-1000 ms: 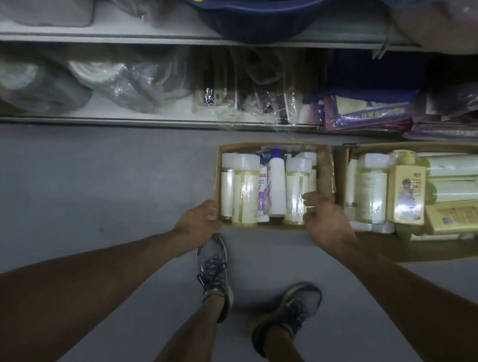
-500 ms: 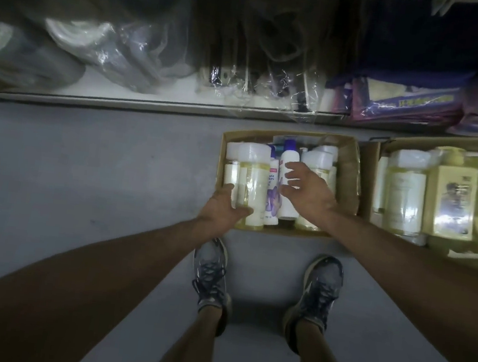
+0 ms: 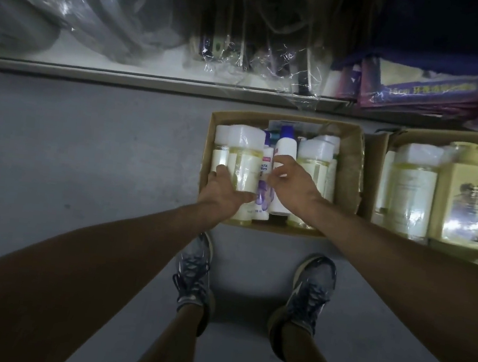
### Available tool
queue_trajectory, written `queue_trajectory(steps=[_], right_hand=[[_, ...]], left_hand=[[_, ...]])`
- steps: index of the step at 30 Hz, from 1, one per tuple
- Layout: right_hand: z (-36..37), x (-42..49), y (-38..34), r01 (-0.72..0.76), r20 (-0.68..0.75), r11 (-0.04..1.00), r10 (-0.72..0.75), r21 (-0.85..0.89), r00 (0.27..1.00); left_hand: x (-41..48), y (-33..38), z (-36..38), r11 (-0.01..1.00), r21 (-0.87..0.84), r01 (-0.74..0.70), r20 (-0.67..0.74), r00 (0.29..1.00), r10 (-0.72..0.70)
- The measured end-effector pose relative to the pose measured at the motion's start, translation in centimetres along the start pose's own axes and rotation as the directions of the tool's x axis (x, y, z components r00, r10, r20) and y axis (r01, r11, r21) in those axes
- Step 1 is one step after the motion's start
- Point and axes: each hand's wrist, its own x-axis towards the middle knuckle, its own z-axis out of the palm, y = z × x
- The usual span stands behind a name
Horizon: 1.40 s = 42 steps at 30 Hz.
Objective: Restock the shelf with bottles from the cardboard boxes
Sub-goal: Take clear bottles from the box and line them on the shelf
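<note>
A cardboard box (image 3: 348,175) stands on the grey floor in front of my feet, packed with several lying bottles. My left hand (image 3: 223,191) wraps its fingers and thumb round a yellow bottle with a white cap (image 3: 245,154) at the box's left. My right hand (image 3: 294,185) curls its fingers over a white bottle with a blue cap (image 3: 286,147) in the middle. Another yellow bottle (image 3: 313,159) lies just right of it. A second cardboard box (image 3: 374,154) to the right holds larger pale yellow bottles (image 3: 413,185).
A low shelf edge (image 3: 124,78) runs across just behind the boxes, with plastic-wrapped goods (image 3: 72,13) at the left and purple packets (image 3: 415,90) at the right. My two shoes (image 3: 194,271) stand close to the box's near side. Bare grey floor (image 3: 86,148) lies to the left.
Both hands have moved from the box's near rim onto the bottles inside. The left now wraps the yellow bottle and the right curls over the white one. The view has tilted lower.
</note>
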Motion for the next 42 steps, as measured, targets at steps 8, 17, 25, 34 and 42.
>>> queue_trajectory(steps=[8,17,25,34,42], right_hand=[[-0.5,0.5,-2.1,-0.031,0.084,0.89,-0.008,0.456,0.996],[-2.0,-2.6,-4.0,0.015,0.048,0.854,-0.047,0.519,0.998],[-8.6,-10.9,-9.7,0.133,0.083,0.892,-0.186,0.431,0.979],[-16.5,-21.0,-17.3,0.209,0.169,0.936,-0.264,0.283,0.95],[-14.1,-20.1,-12.7,0.202,0.036,0.945,-0.219,0.258,0.975]], left_hand=[[-1.3,0.3,-3.3,0.954,-0.284,-0.1,0.223,0.96,0.167],[-4.0,0.9,-4.6,0.92,-0.358,-0.158,0.268,0.927,0.263],[-11.5,4.6,-10.1,0.894,-0.388,-0.226,0.246,0.909,0.337],[-20.5,11.7,-18.1,0.865,-0.358,-0.353,0.207,0.873,0.442],[-19.8,12.1,-14.0,0.842,-0.445,-0.305,0.27,0.851,0.451]])
